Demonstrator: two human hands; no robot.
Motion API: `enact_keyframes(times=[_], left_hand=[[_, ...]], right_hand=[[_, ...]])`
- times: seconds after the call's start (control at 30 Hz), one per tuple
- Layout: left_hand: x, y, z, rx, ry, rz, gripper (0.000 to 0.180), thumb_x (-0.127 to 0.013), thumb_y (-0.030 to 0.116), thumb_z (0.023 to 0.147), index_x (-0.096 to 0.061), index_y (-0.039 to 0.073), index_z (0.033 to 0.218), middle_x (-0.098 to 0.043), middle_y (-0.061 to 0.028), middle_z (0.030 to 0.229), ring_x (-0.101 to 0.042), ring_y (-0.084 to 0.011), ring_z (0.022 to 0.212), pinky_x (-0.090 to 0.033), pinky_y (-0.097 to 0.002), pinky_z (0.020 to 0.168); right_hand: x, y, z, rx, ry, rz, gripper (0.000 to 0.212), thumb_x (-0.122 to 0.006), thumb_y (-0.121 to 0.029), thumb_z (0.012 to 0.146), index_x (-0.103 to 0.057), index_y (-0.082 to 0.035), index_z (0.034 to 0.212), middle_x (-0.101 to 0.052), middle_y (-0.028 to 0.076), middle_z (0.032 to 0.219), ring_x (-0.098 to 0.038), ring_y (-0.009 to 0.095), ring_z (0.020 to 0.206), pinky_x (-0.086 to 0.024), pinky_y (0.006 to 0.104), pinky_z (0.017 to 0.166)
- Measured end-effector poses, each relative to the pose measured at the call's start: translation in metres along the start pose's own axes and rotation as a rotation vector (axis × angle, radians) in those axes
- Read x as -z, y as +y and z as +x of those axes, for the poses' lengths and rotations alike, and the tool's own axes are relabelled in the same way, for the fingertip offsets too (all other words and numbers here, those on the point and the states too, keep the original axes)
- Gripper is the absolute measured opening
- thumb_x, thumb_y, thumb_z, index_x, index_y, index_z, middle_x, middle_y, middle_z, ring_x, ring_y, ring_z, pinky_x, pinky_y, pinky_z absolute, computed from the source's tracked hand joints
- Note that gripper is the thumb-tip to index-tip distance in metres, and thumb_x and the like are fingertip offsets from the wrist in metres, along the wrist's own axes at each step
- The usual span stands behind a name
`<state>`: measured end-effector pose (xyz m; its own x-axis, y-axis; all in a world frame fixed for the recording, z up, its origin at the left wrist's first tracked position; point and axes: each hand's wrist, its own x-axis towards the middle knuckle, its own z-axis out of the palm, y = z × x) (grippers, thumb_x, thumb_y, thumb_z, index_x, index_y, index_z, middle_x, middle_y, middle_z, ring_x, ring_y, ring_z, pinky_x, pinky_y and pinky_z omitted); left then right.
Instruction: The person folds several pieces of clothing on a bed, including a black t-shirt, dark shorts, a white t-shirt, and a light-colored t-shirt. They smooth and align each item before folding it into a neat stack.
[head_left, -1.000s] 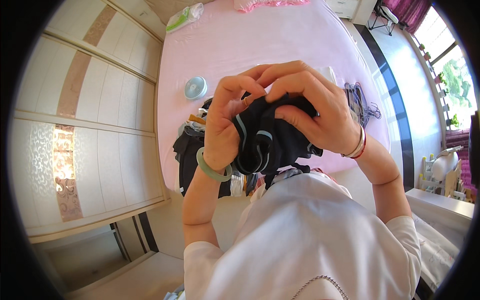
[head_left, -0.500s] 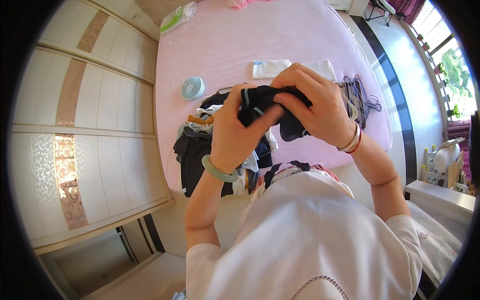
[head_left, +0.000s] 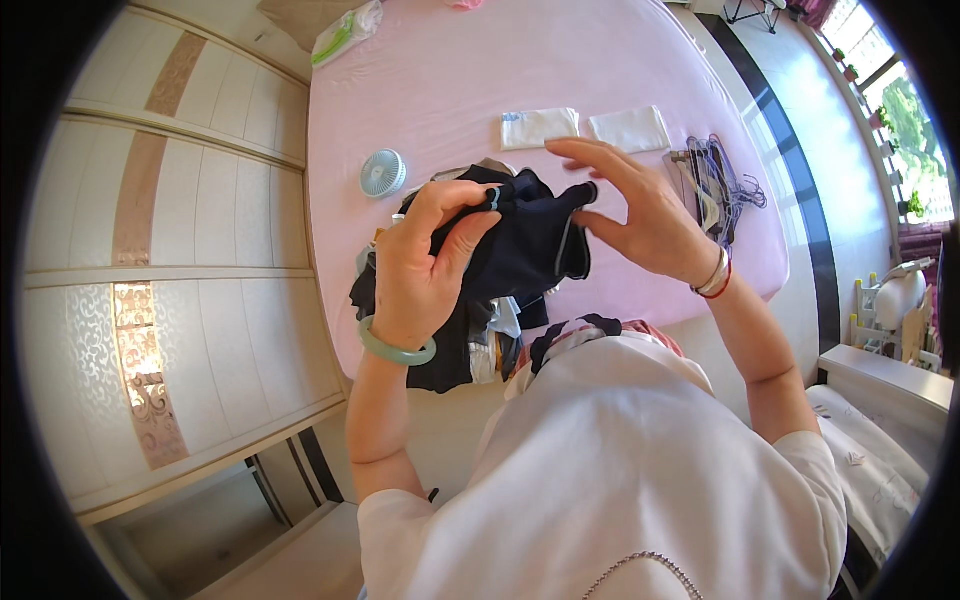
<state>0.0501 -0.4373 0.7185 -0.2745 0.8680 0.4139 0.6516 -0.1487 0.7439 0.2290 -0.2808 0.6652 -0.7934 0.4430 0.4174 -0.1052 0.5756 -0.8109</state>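
Observation:
A black garment with thin light trim hangs above the near part of the bed. My left hand, a green bangle at its wrist, pinches the garment's upper left edge between thumb and fingers. Beside the right edge of the cloth is my right hand, its fingers spread apart; the thumb is at or very near the trimmed edge, and whether it touches is unclear. Below and behind the garment lies a heap of mixed clothes, partly hidden by it and by my left hand.
On the pink bed sheet lie two folded white cloths, with a bunch of hangers to their right. A small light-blue fan stands left of the heap. Pale wardrobe doors run along the left side.
The bunched black garment has opened out and hangs lower. My right hand has let go and spread its fingers, while my left hand has moved slightly left, still pinching the cloth.

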Motion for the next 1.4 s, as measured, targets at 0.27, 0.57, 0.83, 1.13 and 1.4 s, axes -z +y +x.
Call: enact_keyframes(times=[0.27,0.57,0.83,1.13,1.4], left_hand=[[0.01,0.012,0.002,0.038,-0.22,-0.015,0.019,-0.066,0.001,0.087,-0.058,0.001,0.104,-0.069,-0.0076,0.097,-0.066,-0.0139,0.087,-0.051,-0.0245,0.081],[-0.001,-0.023,-0.032,0.265,-0.185,-0.323,0.066,-0.083,0.006,0.071,-0.051,0.004,0.129,-0.056,-0.0037,0.122,-0.052,-0.0109,0.113,-0.042,-0.0303,0.1],[-0.03,-0.062,-0.042,0.305,0.073,-0.615,0.018,-0.068,-0.001,0.085,-0.062,0.003,0.102,-0.06,0.0045,0.09,-0.055,-0.0052,0.085,-0.044,-0.0203,0.081],[-0.028,-0.046,-0.021,0.244,0.029,-0.434,0.029,-0.072,0.008,0.085,-0.06,0.005,0.111,-0.061,0.0026,0.094,-0.054,-0.0062,0.086,-0.044,-0.0205,0.082],[-0.028,-0.059,-0.018,0.32,0.194,-0.568,0.02,-0.072,0.004,0.085,-0.059,0.005,0.1,-0.059,-0.0009,0.096,-0.055,-0.0061,0.082,-0.044,-0.0188,0.072]], right_hand=[[-0.024,-0.018,0.018,0.212,-0.052,0.026,0.053,-0.079,-0.017,0.074,-0.056,-0.005,0.121,-0.065,0.01,0.1,-0.057,0.028,0.104,-0.042,0.0396,0.095],[-0.016,-0.012,0.016,0.289,0.053,-0.261,0.013,-0.065,-0.008,0.083,-0.06,-0.003,0.093,-0.058,0.012,0.073,-0.058,0.032,0.066,-0.047,0.0379,0.06],[0.024,0.004,0.014,0.363,0.067,-0.49,0.015,-0.067,-0.012,0.085,-0.057,-0.004,0.092,-0.058,0.012,0.067,-0.06,0.03,0.063,-0.047,0.0369,0.058],[0.032,-0.001,0.002,0.103,0.125,-0.282,0.013,-0.056,-0.015,0.096,-0.057,-0.002,0.096,-0.057,0.015,0.067,-0.058,0.032,0.06,-0.044,0.0348,0.055],[0.034,-0.004,0.011,0.01,0.172,-0.105,0.025,-0.052,-0.021,0.099,-0.058,0.003,0.097,-0.054,0.013,0.068,-0.05,0.021,0.06,-0.042,0.0293,0.059]])
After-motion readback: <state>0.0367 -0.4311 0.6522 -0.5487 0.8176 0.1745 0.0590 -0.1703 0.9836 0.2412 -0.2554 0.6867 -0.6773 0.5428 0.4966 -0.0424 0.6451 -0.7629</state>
